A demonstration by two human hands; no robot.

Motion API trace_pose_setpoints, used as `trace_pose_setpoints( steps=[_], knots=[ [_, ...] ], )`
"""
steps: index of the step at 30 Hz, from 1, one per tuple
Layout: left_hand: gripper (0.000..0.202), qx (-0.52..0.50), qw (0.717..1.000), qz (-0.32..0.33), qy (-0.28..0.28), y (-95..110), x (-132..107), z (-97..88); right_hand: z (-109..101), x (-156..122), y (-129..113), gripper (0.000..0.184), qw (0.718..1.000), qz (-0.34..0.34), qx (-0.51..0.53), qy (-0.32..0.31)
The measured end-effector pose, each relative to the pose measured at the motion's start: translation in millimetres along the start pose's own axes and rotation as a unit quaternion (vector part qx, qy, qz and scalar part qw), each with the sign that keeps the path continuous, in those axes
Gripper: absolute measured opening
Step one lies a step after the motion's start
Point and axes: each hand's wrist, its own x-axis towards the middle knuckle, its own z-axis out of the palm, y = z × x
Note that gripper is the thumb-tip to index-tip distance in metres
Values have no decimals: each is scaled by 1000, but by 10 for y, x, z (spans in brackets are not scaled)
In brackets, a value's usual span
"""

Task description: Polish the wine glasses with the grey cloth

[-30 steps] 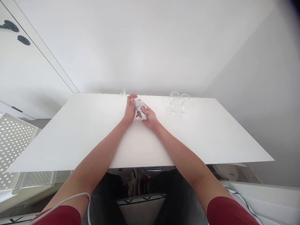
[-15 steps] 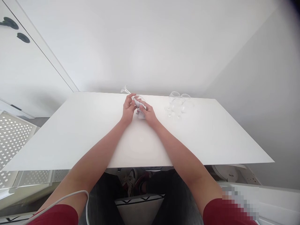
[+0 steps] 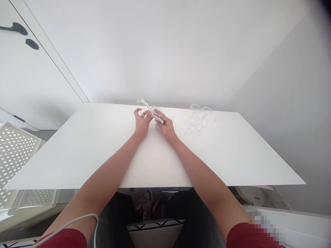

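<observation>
A clear wine glass (image 3: 145,102) is held tilted over the back of the table, its foot up and to the left and its bowl down to the right. My left hand (image 3: 141,123) pinches it near the base of the bowl with thumb and forefinger, while its other fingers are lifted. My right hand (image 3: 167,126) grips a slim white object with a dark end (image 3: 158,118), pressed along the bowl. I cannot make out what this object is. Below the hands, a pale patch may be cloth or shadow.
Several clear wine glasses (image 3: 197,115) stand grouped on the white table (image 3: 217,155), right of my hands. Behind it rises a white wall (image 3: 160,51). A perforated white rack (image 3: 15,151) is on the left, below a door handle (image 3: 19,28). A white cable (image 3: 85,216) crosses my left arm.
The fingers of my left hand have loosened from around the glass, some now raised. The white object's dark end has come into view in my right hand. The head view has shifted slightly.
</observation>
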Motion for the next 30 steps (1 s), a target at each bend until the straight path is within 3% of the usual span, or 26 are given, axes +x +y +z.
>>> trace_pose_setpoints(
  steps=[4, 9, 15, 22, 27, 30],
  knots=[
    [59, 10, 998, -48, -46, -14, 5, 17, -8, -17, -34, 34, 996, -39, -70, 26],
    [67, 22, 999, -19, -30, 16, 1, 24, 10, -21, -23, 44, 997, -43, -66, 25],
    [61, 15, 995, -16, -95, 46, -11, 28, 23, -2, -18, 35, 990, -92, -103, 41],
    [68, 90, 995, 1, -43, -22, 2, -19, 36, -33, 4, 50, 998, 68, 19, -2],
    [70, 48, 994, -11, -96, 5, -5, 17, -4, -13, -52, 45, 957, 161, 243, -9],
    [69, 38, 990, -44, -132, 63, -46, 63, -34, 0, -75, 32, 936, 190, 296, -21]
  ],
)
